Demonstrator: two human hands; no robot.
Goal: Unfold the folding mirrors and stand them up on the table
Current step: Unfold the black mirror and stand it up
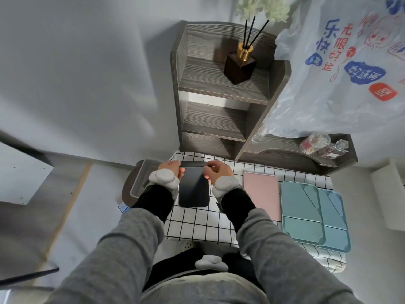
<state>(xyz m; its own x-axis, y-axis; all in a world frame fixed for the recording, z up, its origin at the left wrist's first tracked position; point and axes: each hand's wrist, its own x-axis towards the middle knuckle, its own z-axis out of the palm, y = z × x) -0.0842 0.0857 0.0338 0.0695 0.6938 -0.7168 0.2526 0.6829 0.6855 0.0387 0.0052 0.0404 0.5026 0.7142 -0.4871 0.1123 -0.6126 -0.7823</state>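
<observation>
printed bag (350, 62) cut off (right edge), flowers (263, 7) blurred

Both hands grip a dark folding mirror (192, 187) on the checked surface (197, 224): left hand (169, 170), right hand (217, 172); pink mirror (262, 194) and two teal mirrors (302, 213) lie flat beside

— What am I wearing up here?
— Grey sleeves (122, 244) over black cuffs (153, 200), and a pale grey padded band (163, 177) at each wrist.
— My hands?
— Left hand (169, 168) and right hand (217, 171) are bare. A grey top (201, 288) covers the body.
</observation>
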